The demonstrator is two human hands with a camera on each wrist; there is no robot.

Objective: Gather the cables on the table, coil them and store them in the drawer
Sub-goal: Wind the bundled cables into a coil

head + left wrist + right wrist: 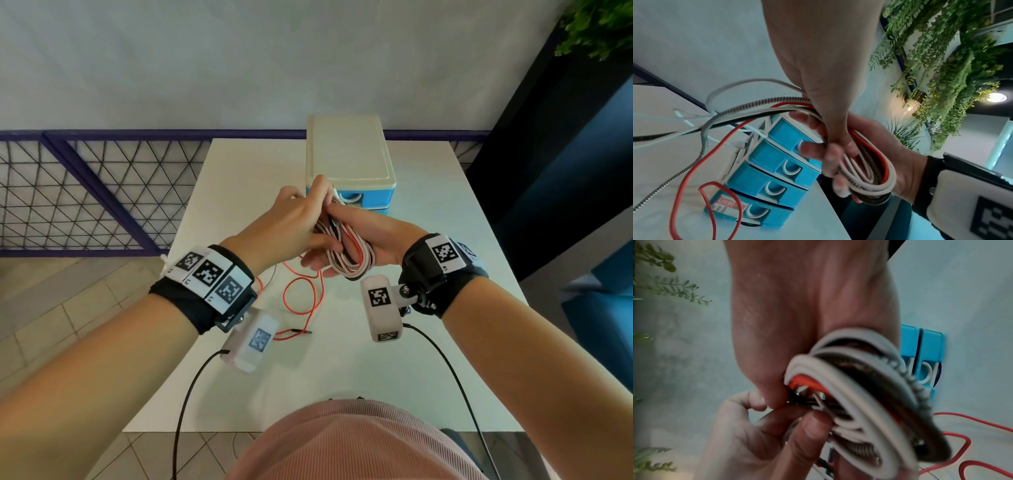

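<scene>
Above the white table (428,240), the right hand (370,240) grips a coiled bundle of white, red and braided-metal cables (349,253); the left hand (291,226) pinches its strands. Light, springy, tails trailing: the bundle is probably best held across all loops.

Drawer unit (349,154) just behind the hands; red cable (301,301) loops on the table (445,240) below.

The coiled bundle (346,253) mixes smooth matt white and red plastic-sheathed cables with a ribbed metallic spiral-wrapped one, before a glossy blue plastic drawer unit (356,178) with a matt cream top, on a smooth white table (428,240).
</scene>
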